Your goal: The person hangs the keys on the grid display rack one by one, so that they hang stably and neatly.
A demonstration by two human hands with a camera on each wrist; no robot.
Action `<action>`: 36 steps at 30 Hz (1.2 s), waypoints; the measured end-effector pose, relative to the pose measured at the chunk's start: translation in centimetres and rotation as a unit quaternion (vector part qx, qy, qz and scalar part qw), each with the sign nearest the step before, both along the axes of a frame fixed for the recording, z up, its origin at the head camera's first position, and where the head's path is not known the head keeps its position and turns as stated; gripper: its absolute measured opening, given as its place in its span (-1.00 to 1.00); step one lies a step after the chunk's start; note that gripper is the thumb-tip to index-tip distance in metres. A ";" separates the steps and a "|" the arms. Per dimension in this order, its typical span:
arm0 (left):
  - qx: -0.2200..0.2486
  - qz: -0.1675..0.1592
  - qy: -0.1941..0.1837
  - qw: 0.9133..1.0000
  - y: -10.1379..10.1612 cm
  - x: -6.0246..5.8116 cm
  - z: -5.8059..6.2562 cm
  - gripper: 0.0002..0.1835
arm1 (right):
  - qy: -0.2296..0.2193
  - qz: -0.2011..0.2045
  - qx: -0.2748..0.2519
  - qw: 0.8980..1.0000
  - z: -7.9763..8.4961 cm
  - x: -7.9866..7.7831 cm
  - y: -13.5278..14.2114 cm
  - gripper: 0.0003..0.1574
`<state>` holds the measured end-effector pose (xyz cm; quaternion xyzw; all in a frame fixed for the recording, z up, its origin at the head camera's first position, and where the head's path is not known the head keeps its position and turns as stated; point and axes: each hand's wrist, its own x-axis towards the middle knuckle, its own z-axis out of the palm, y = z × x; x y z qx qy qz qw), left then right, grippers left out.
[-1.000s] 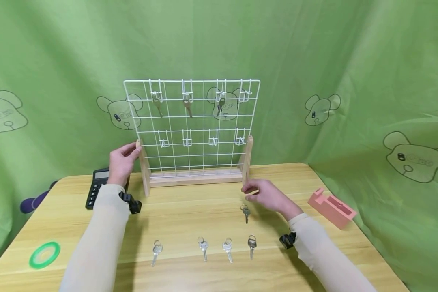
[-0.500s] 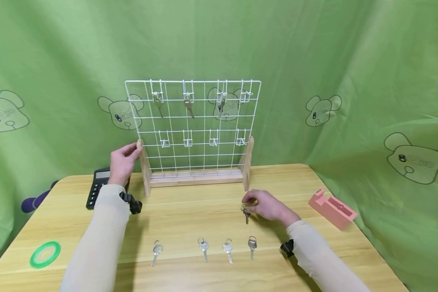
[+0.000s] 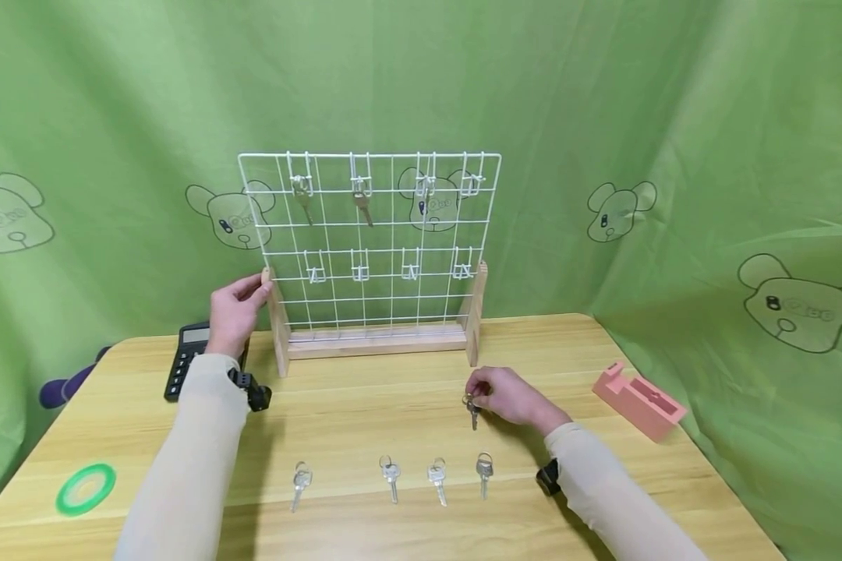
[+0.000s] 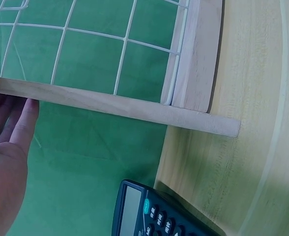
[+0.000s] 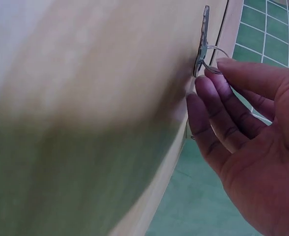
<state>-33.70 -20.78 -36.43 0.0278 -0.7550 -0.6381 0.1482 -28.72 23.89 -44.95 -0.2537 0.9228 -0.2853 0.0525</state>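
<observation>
While the left hand point(image 3: 235, 315) pinches one wooden post point(image 3: 278, 331) of the rack point(image 3: 377, 344), the right hand point(image 3: 508, 396) grasps a key point(image 3: 473, 418) by its ring at the counter point(image 3: 358, 413): blade pointing away from rack, long axis front-to-back.

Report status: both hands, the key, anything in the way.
Left hand grips wooden post. Right hand pinches key by its ring; lifted or not, can't tell. Nothing seen blocking it; four loose keys lie apart, lower in the head view.
</observation>
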 end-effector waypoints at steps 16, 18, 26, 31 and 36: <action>-0.002 -0.002 -0.005 1.000 0.0 -0.1 -0.3 -0.50 | 0.018 -0.013 -0.016 1.000 0.5 0.4 -0.1 -0.83; -0.001 -0.003 -0.004 1.000 0.0 -0.1 -0.3 -0.50 | 0.015 -0.014 -0.019 1.000 0.7 0.6 -0.1 -0.82; 0.004 -0.002 -0.006 1.000 0.0 0.0 -0.3 -0.49 | 0.027 -0.014 -0.035 0.999 2.5 1.0 0.1 -0.86; 0.005 -0.001 -0.003 1.000 0.0 -0.1 -0.3 -0.50 | 0.036 -0.020 -0.057 0.998 3.9 1.1 0.2 -0.86; 0.000 0.002 -0.003 1.000 -0.1 -0.2 -0.4 -0.50 | 0.035 -0.027 -0.069 0.997 5.2 1.2 -0.1 -0.86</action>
